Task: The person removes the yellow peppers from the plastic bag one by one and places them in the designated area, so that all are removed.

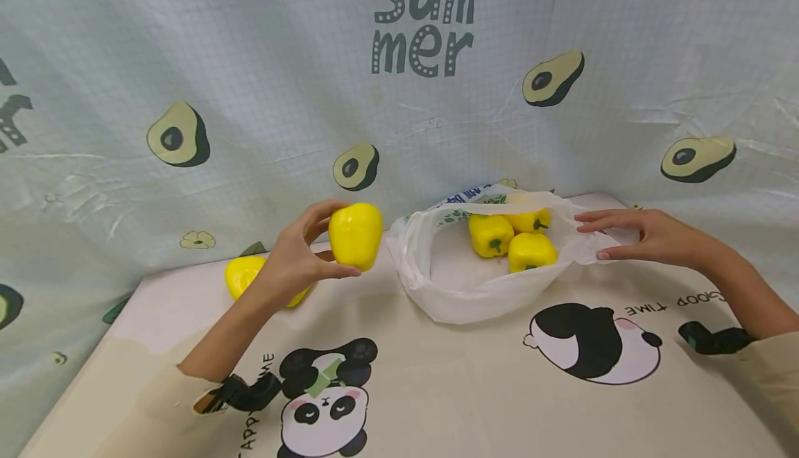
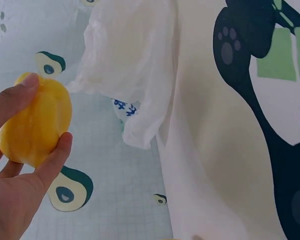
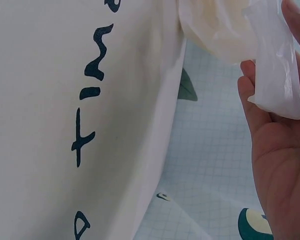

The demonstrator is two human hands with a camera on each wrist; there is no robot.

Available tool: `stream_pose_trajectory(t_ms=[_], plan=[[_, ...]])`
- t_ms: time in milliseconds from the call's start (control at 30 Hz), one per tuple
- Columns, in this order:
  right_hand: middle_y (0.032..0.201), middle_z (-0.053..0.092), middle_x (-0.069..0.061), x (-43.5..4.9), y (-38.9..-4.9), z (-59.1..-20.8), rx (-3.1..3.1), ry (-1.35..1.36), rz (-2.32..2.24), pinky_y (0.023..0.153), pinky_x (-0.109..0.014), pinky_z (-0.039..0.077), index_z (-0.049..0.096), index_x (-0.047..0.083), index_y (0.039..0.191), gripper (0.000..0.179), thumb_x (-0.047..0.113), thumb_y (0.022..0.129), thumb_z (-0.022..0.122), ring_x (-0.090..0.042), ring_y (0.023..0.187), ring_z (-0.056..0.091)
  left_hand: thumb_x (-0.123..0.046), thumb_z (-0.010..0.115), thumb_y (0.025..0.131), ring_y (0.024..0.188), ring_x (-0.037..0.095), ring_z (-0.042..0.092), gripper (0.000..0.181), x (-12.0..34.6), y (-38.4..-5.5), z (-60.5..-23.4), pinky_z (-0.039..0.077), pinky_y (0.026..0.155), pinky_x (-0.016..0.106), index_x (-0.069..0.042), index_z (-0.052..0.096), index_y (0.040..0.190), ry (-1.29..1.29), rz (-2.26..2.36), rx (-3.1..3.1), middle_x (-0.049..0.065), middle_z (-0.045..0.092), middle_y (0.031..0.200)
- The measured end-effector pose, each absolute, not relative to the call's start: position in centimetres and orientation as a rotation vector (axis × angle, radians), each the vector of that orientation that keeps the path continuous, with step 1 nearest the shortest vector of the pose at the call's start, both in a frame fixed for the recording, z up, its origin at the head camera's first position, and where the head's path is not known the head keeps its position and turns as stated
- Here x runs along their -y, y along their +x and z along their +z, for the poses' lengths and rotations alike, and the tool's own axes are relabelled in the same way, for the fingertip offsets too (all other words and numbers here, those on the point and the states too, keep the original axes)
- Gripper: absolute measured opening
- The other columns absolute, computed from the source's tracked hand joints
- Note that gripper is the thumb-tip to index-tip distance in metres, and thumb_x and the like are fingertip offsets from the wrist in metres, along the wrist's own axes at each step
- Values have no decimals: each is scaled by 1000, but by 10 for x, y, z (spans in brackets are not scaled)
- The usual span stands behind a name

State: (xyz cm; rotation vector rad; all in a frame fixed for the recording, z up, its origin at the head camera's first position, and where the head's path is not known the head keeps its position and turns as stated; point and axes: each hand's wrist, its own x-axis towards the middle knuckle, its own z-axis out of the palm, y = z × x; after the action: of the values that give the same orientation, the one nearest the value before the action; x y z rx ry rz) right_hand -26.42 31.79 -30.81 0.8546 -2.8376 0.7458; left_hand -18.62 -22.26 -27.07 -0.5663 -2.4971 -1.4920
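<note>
My left hand (image 1: 292,258) grips a yellow bell pepper (image 1: 356,236) between thumb and fingers, raised above the table to the left of a white plastic bag (image 1: 462,309). The left wrist view shows the same pepper (image 2: 45,120) with fingertips spread round its sides. The bag lies with its mouth wide, and three yellow bell peppers (image 1: 533,253) with green stems are inside. At the bag's right side, my right hand (image 1: 662,236) holds its edge between thumb and fingers. In the right wrist view, a white bag handle (image 3: 277,65) hangs in that hand (image 3: 280,160).
More yellow pepper (image 1: 243,274) shows on the table behind my left forearm, partly hidden by it. The table (image 1: 468,388) wears a cream cloth printed with pandas. Behind it hangs a pale curtain (image 1: 281,62) with avocado prints, close to the table's back edge.
</note>
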Motion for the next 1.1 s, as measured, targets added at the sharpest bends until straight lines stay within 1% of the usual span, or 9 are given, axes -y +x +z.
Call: stream_pose_trajectory(t_ms=[33,167,267,333,400,567,700,900,1100], plan=[[146,56,7,-318,-264,-309,2837,858,745,98,-30,47,71,26,129,49,29,82,86,24,121,33,-7,94,70,139,24,46,93,224,-186,-271,55,98,46,-20,46,148,-564,-1483,2501,-4,46,149],[146,55,11,-320,-265,-309,2826,883,751,97,-31,47,70,25,130,50,27,83,86,24,121,33,-7,93,71,140,26,45,93,228,-185,-272,55,99,46,-18,44,149,-554,-1474,2505,-2,45,150],[145,55,12,-322,-265,-309,2819,893,772,96,-21,45,70,25,130,50,26,82,86,24,121,34,-6,93,71,140,26,45,94,230,-185,-273,55,99,46,-16,43,150,-553,-1491,2503,-1,44,151],[144,55,15,-321,-266,-309,2818,881,770,90,-9,40,71,27,129,50,26,82,87,23,121,36,-5,93,71,140,27,45,94,231,-184,-273,54,99,46,-17,42,150,-551,-1499,2507,-1,43,151],[143,55,16,-321,-266,-308,2815,887,777,89,-5,38,71,26,129,50,26,82,87,23,121,36,-6,92,72,140,27,45,94,233,-184,-274,54,99,45,-18,42,150,-542,-1499,2514,-1,43,152],[142,55,18,-321,-267,-306,2813,896,769,89,-6,38,71,25,129,49,25,82,86,24,120,36,-10,93,73,139,27,46,93,237,-181,-276,54,100,46,-19,42,150,-513,-1481,2549,-2,44,152],[142,55,21,-321,-267,-304,2810,909,789,89,-3,36,72,24,128,49,24,82,86,24,120,37,-13,92,75,139,28,47,92,240,-180,-277,53,102,47,-18,41,151,-493,-1463,2578,0,43,153],[143,55,22,-323,-268,-301,2802,929,801,89,0,32,73,24,127,47,24,81,87,25,122,35,-12,92,75,138,29,47,93,245,-179,-278,52,102,48,-17,40,152,-469,-1487,2594,1,42,153],[144,54,23,-320,-267,-297,2787,933,756,89,0,32,74,23,126,47,24,81,87,26,123,33,-12,92,74,137,30,47,94,249,-179,-280,53,102,47,-16,40,152,-450,-1515,2600,3,43,153]])
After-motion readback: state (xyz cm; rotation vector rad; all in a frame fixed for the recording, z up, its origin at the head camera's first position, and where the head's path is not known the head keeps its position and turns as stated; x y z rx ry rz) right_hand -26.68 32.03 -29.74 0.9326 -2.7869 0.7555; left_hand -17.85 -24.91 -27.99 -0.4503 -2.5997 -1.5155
